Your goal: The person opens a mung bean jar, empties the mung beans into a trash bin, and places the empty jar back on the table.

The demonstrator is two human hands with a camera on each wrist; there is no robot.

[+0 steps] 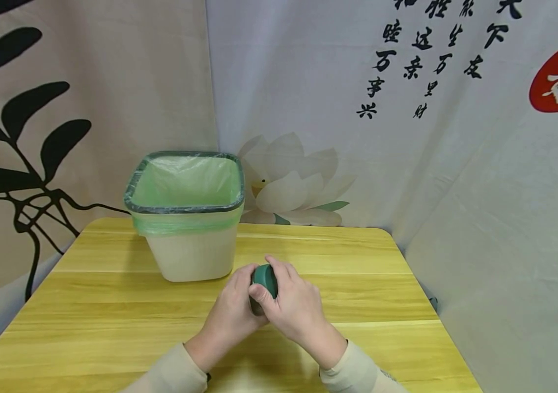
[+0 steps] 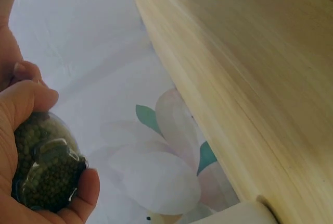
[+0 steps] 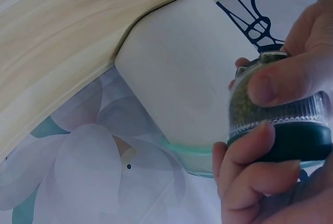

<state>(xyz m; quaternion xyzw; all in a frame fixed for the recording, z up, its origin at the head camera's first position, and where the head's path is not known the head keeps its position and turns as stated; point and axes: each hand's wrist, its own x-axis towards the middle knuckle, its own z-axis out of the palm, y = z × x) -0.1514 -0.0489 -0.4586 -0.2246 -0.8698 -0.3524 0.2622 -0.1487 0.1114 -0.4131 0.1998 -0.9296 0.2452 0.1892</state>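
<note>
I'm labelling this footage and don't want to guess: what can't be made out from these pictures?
Head view: most of the jar, hidden by the left hand and right hand.
Head view: the floor of the bin, hidden by its front side.
Left wrist view: the kind of grains inside the jar, too small and blurred.
Head view: the topmost characters, cut off by the upper edge.

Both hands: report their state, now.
Left hand: closed, holding the clear jar of granules by its body.
Right hand: closed, gripping the jar's green lid.
</note>
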